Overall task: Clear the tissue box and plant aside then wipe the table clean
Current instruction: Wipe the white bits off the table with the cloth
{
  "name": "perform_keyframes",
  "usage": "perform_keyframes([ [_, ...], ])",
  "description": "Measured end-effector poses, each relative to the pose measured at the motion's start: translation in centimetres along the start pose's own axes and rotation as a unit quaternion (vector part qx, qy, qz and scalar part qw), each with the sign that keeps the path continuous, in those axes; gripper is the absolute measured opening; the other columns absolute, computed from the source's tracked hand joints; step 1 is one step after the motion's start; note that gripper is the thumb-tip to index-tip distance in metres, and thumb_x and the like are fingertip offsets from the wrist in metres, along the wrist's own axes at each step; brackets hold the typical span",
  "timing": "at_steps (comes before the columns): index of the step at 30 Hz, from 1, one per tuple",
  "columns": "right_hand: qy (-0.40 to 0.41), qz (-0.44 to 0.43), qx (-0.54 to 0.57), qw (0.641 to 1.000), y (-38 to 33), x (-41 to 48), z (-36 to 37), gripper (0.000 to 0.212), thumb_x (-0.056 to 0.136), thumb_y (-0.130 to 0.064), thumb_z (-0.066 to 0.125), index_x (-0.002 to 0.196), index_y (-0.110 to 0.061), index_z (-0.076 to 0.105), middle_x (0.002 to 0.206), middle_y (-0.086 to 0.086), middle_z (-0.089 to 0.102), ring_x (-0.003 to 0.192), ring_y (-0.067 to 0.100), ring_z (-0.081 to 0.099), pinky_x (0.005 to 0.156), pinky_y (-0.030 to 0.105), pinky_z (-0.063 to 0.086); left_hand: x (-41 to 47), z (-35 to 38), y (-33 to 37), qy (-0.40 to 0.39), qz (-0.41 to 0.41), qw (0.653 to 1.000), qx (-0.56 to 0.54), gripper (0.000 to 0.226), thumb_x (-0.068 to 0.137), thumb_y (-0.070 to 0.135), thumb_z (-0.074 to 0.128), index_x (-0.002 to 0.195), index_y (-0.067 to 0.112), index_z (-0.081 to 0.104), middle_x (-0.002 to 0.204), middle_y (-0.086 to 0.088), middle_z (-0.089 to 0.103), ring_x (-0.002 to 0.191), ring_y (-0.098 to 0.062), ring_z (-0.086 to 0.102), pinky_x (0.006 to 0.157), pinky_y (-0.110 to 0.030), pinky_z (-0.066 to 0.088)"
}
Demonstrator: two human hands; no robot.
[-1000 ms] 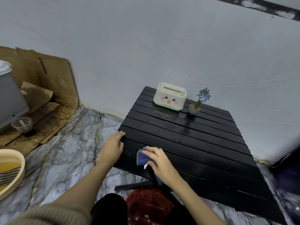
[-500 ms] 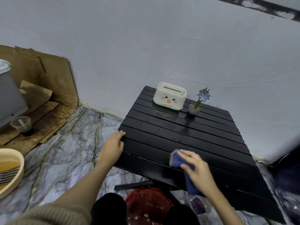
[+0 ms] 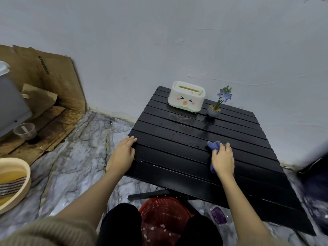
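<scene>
A black slatted table (image 3: 177,157) stands against the white wall. At its far edge sit a cream tissue box (image 3: 186,99) with a cartoon face and, to its right, a small potted plant (image 3: 215,107) with a blue flower. My right hand (image 3: 222,159) presses a blue cloth (image 3: 213,146) flat on the table's middle right. My left hand (image 3: 124,152) rests on the table's left edge, fingers laid over the slats, holding nothing.
A red basket (image 3: 165,213) stands under the table near my knees. On the marble floor at left are a beige basin (image 3: 14,181), a plastic cup (image 3: 25,131) and cardboard sheets (image 3: 48,80). A purple item (image 3: 219,214) lies on the floor.
My right hand has swept the blue cloth from the table's near left side across to the right and a little farther away. The left hand has stayed on the edge.
</scene>
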State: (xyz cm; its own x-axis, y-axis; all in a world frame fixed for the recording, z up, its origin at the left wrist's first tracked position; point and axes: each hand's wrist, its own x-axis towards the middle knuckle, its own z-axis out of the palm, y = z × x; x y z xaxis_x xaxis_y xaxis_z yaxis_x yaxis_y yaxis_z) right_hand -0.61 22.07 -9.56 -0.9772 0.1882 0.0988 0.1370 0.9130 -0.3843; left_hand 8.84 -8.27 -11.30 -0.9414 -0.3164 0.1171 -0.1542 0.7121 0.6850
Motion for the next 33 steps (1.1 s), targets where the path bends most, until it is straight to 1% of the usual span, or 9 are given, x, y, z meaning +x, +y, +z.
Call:
perform_keyframes([
  [6,-0.022,-0.025,-0.005,0.999,-4.9,2.6,2.5,0.048,0.093,-0.028,0.042,0.133,-0.004,0.035,0.149,0.022,0.024,0.136,0.035,0.023,0.109,0.046,0.027,0.2,0.1,-0.4,0.0,-0.003,1.0,0.007,0.042,0.089,0.004,0.039,0.13,0.014,0.045,0.144,-0.003,0.042,0.137,-0.016,0.031,0.114,-0.034,0.027],
  [9,-0.045,-0.081,-0.006,0.996,-8.3,2.3,3.9,0.047,0.092,-0.03,0.043,0.134,-0.007,0.036,0.149,0.02,0.024,0.137,0.034,0.022,0.11,0.045,0.028,0.3,0.1,-0.5,0.002,-0.003,1.0,0.01,0.041,0.089,0.005,0.04,0.129,0.015,0.047,0.143,-0.004,0.044,0.136,-0.016,0.034,0.112,-0.035,0.031],
  [13,-0.082,-0.181,0.001,0.98,-11.9,-0.9,5.2,0.044,0.094,-0.019,0.042,0.136,-0.011,0.033,0.151,0.016,0.022,0.139,0.031,0.019,0.112,0.042,0.026,0.4,-0.3,-0.7,-0.002,0.004,1.0,0.017,0.041,0.087,0.002,0.042,0.126,0.012,0.05,0.14,-0.007,0.048,0.132,-0.022,0.04,0.11,-0.036,0.032],
  [16,-0.107,-0.198,0.059,0.973,-11.0,-3.7,4.8,0.043,0.093,-0.004,0.038,0.135,-0.013,0.039,0.152,0.011,0.022,0.139,0.028,0.022,0.111,0.042,0.029,0.4,-0.4,-0.4,-0.004,0.007,1.0,0.024,0.041,0.086,0.001,0.042,0.125,0.011,0.052,0.139,-0.009,0.049,0.131,-0.024,0.042,0.111,-0.038,0.032],
  [21,-0.089,-0.215,0.132,0.963,-4.2,-7.3,1.3,0.04,0.09,0.0,0.042,0.126,-0.016,0.052,0.148,0.007,0.035,0.132,0.023,0.034,0.105,0.033,0.033,0.3,-0.4,0.1,-0.005,0.011,1.0,0.021,0.042,0.086,0.0,0.041,0.125,0.011,0.052,0.139,-0.01,0.049,0.132,-0.024,0.039,0.113,-0.038,0.029],
  [24,-0.048,-0.165,0.113,0.979,2.2,-7.6,-1.6,0.04,0.089,0.002,0.045,0.124,-0.016,0.054,0.147,0.007,0.037,0.13,0.026,0.039,0.102,0.036,0.036,0.4,-0.4,0.1,0.002,0.016,1.0,0.027,0.042,0.086,-0.002,0.041,0.125,0.009,0.052,0.138,-0.011,0.05,0.132,-0.025,0.039,0.112,-0.038,0.029],
  [28,0.047,-0.032,0.075,0.996,9.9,-4.3,-4.7,0.041,0.086,0.005,0.047,0.123,-0.012,0.054,0.141,0.019,0.043,0.125,0.038,0.044,0.1,0.044,0.038,0.4,-0.1,0.1,0.011,0.021,0.999,0.041,0.041,0.086,-0.001,0.043,0.125,0.01,0.051,0.139,-0.01,0.049,0.133,-0.025,0.039,0.109,-0.041,0.033],
  [30,0.077,0.028,0.07,0.994,10.8,-1.9,-5.1,0.041,0.088,0.003,0.044,0.126,-0.01,0.051,0.14,0.021,0.044,0.125,0.04,0.042,0.1,0.046,0.038,0.4,0.0,0.0,0.017,0.015,0.999,0.039,0.041,0.086,0.0,0.044,0.125,0.01,0.051,0.139,-0.009,0.049,0.133,-0.024,0.038,0.109,-0.041,0.034],
  [33,0.101,0.078,0.07,0.989,8.5,1.5,-4.0,0.04,0.09,0.0,0.041,0.127,-0.011,0.05,0.142,0.018,0.04,0.126,0.04,0.039,0.099,0.047,0.038,0.4,0.1,-0.2,0.02,0.014,0.999,0.041,0.041,0.086,0.0,0.044,0.125,0.011,0.051,0.139,-0.008,0.049,0.134,-0.023,0.038,0.109,-0.042,0.034],
])
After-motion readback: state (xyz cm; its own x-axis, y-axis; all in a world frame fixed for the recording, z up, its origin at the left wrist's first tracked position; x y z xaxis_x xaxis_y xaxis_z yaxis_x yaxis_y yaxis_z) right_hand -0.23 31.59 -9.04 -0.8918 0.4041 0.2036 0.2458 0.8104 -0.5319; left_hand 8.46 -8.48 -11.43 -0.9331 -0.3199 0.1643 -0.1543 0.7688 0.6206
